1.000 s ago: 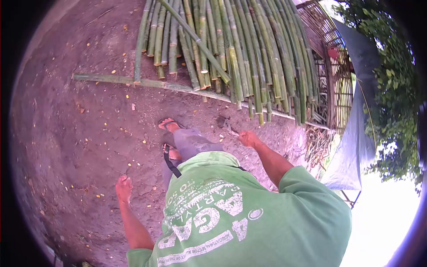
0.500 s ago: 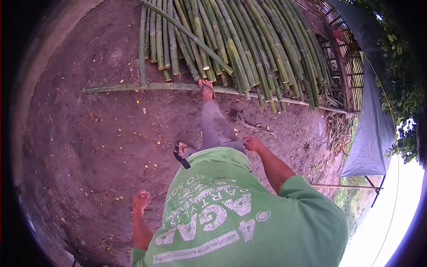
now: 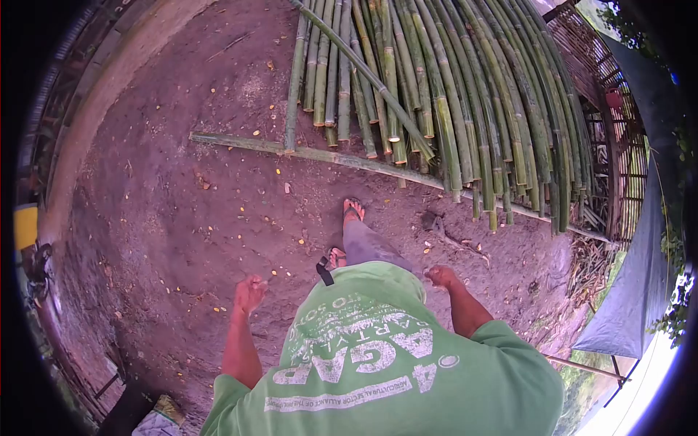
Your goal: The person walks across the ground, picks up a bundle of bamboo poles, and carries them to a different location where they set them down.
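Note:
My left hand hangs over the bare ground to the left of my green shirt, fingers loosely curled, nothing showing in it. On the other side, my right hand is beside my hip, its fingers also curled and holding nothing I can see. Neither hand touches the bamboo poles, which lie side by side in a big pile ahead. One bamboo pole crosses diagonally over the pile. Under the near ends, a long bamboo pole lies crosswise on the ground.
My sandalled foot is on the packed dirt, short of the crosswise pole. A dark root-like piece lies to the right. Beyond the pile are a slatted bamboo wall and a grey tarp.
My front foot has moved back from the pole ends onto the dirt. My view has turned, so the pile sits farther right. My left hand has risen and come nearer my body.

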`<state>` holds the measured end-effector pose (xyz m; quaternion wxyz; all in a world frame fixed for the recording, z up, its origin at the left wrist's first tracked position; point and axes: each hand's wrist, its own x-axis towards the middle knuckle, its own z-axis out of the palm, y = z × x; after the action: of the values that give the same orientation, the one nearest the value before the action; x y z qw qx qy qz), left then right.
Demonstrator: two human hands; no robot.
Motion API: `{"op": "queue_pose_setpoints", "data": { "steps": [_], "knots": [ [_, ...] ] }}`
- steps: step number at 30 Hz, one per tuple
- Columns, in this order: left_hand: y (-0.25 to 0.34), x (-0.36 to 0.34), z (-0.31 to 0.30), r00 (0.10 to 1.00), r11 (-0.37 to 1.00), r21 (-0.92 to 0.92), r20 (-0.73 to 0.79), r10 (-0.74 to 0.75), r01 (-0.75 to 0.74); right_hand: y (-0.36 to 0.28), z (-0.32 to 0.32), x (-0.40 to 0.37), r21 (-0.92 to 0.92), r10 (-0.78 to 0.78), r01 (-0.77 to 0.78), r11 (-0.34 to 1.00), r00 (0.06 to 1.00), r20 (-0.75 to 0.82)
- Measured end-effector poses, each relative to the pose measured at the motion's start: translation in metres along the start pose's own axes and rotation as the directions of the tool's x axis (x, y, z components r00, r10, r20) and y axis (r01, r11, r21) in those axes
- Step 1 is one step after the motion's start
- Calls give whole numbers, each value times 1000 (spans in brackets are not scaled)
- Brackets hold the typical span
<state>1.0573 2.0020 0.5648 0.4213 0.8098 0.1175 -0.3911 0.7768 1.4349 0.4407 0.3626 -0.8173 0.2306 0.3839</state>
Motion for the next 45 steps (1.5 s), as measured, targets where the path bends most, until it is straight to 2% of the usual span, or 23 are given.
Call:
{"op": "queue_pose_setpoints", "data": {
  "steps": [2,3,5,8,12,16,17,19,20,22,24,27,30,31,33,35,36,37,39,41,42,44,45],
  "knots": [
    [-7,-21,-2,992,986,-119,45,-114,119,-7,-3,27,-67,-130,125,990,987,-89],
    [-9,-32,-3,991,988,-79,33,-131,134,-16,-19,49,-157,-177,154,975,973,-145],
    [-6,-41,-4,989,989,-4,12,-149,149,-69,-68,58,137,77,-52,989,980,-181],
    [43,-56,-2,958,961,17,-97,-271,274,-70,-100,112,294,-91,175,940,957,-276],
    [49,-51,-1,978,983,35,-106,-178,183,-113,-163,110,356,-25,133,925,956,-293],
    [80,-61,-12,995,996,62,-76,-66,70,-97,-150,115,444,67,112,889,927,-369],
    [97,-58,-12,999,996,90,-45,-16,20,-91,-142,106,390,81,82,917,919,-385],
    [104,-49,-19,994,966,231,-25,-110,113,-90,-124,75,306,128,-2,952,911,-392],
    [92,-35,-26,998,947,316,13,56,-57,-85,-110,63,268,129,-27,963,920,-369],
    [97,-7,-32,994,934,342,68,83,-101,-74,-78,39,140,162,-123,982,935,-314],
    [114,15,-38,980,948,276,72,-185,159,-66,-59,1,169,202,-168,971,957,-209],
    [173,47,-26,956,875,431,274,106,-220,-4,42,2,126,203,-175,976,941,-269],
    [212,97,-11,935,791,524,312,167,-316,7,84,-55,-148,34,-101,984,917,-396],
    [242,98,5,930,781,537,338,146,-318,7,99,-68,-136,93,-150,979,931,-353],
    [275,118,23,875,693,553,414,252,-462,1,123,-91,-134,198,-237,962,946,-255],
    [287,145,40,760,548,528,478,439,-649,-13,130,-122,-171,169,-198,965,971,-169],
    [295,144,54,759,602,470,483,435,-645,-19,136,-136,-191,156,-178,965,980,-124],
    [306,136,69,758,654,410,488,432,-636,-23,146,-146,61,287,-280,958,943,-166],
    [291,133,89,775,738,312,460,434,-599,-25,168,-158,554,545,-384,739,824,-155],
    [240,133,107,826,818,245,387,410,-521,6,215,-147,482,478,-298,824,823,-308],
    [196,135,108,844,792,344,390,369,-505,21,236,-150,438,431,-254,862,823,-370],
    [130,104,100,883,728,532,414,221,-432,11,211,-167,603,514,-290,743,824,-237],
    [49,119,81,849,698,514,452,274,-499,4,189,-168,673,537,-298,676,825,-175]
  ]
}}
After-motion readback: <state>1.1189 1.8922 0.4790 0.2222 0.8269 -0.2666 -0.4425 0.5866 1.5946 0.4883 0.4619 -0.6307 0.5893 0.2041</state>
